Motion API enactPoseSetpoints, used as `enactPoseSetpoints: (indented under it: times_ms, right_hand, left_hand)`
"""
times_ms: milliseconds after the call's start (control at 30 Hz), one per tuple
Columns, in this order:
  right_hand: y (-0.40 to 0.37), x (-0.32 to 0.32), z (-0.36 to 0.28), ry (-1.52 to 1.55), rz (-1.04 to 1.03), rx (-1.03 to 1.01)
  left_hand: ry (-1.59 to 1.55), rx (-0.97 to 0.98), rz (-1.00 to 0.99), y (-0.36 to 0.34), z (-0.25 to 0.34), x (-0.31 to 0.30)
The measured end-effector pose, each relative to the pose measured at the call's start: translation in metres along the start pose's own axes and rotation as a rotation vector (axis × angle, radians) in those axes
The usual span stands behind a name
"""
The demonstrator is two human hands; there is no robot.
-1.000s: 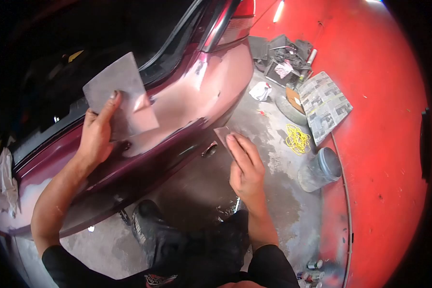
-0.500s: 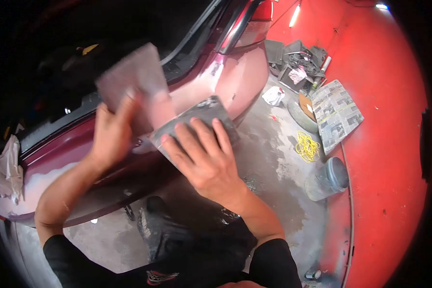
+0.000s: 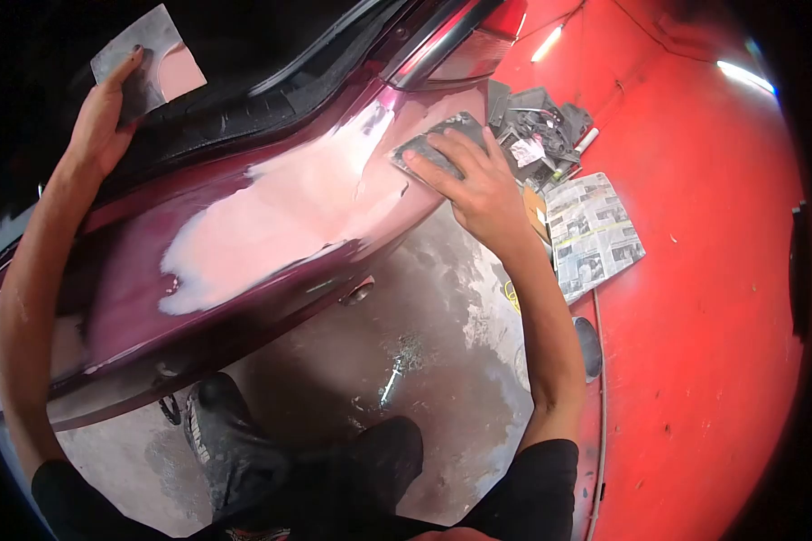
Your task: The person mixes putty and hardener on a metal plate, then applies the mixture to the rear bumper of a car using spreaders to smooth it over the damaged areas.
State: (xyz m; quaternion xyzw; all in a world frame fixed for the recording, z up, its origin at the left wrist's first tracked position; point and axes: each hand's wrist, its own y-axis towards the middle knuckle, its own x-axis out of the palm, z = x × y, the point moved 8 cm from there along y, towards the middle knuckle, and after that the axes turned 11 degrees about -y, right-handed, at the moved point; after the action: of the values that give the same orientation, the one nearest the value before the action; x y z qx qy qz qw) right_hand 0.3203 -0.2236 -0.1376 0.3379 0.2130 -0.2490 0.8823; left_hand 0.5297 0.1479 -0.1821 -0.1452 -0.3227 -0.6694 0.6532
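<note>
My left hand (image 3: 104, 122), raised at the upper left, grips a thin square plate (image 3: 126, 50) by its edge. Pink body filler (image 3: 180, 72) covers one corner of that plate. My right hand (image 3: 483, 185) has its fingers laid over a dark grey flat spreader (image 3: 419, 149), which is at the rear corner of the maroon car below the tail light (image 3: 469, 56); the underside of the spreader is hidden. A broad patch of pale pink filler (image 3: 271, 212) with ragged whitish edges spreads over the maroon bumper (image 3: 135, 298).
To the right is a red wall (image 3: 704, 270), with a newspaper-covered board (image 3: 595, 239) leaning there. A pile of dark parts (image 3: 541, 126) lies behind my right hand. A bucket (image 3: 589, 347) is partly hidden by my right forearm. The concrete floor (image 3: 442, 298) shows wet-looking patches.
The plate and spreader were close together in front of me. My left hand has carried the plate up and left; my right hand has taken the spreader up and right to the car's corner.
</note>
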Motion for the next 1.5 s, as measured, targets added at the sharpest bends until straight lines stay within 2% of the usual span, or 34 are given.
enactPoseSetpoints:
  times_ms: [333, 667, 767, 867, 1067, 1267, 1433, 1500]
  right_hand:
    - [0.000, 0.024, -0.001, 0.038, -0.037, -0.078]
    - [-0.001, 0.002, 0.004, 0.081, -0.343, -0.189]
    - [0.006, 0.006, 0.005, 0.057, -0.147, -0.123]
    - [0.014, 0.014, -0.004, 0.055, -0.062, -0.147]
    - [0.006, 0.021, -0.005, 0.012, -0.096, -0.135]
    - [-0.002, 0.006, -0.002, 0.029, -0.324, -0.209]
    - [-0.002, -0.002, -0.007, 0.048, -0.195, -0.175]
    - [0.000, 0.002, -0.017, 0.040, -0.129, -0.163]
  left_hand:
    - [0.074, 0.029, 0.026, -0.008, 0.006, 0.001]
    - [0.120, 0.030, 0.022, -0.010, 0.010, 0.002]
    - [0.100, -0.005, -0.055, -0.005, 0.003, 0.002]
    - [0.101, -0.005, -0.083, -0.003, 0.003, 0.001]
    - [0.177, 0.029, 0.027, -0.005, 0.003, -0.002]
    - [0.202, 0.048, 0.018, -0.010, 0.007, 0.001]
    - [0.150, -0.073, 0.013, -0.001, 0.003, -0.007]
    - [0.184, -0.017, 0.060, -0.011, 0.007, -0.001]
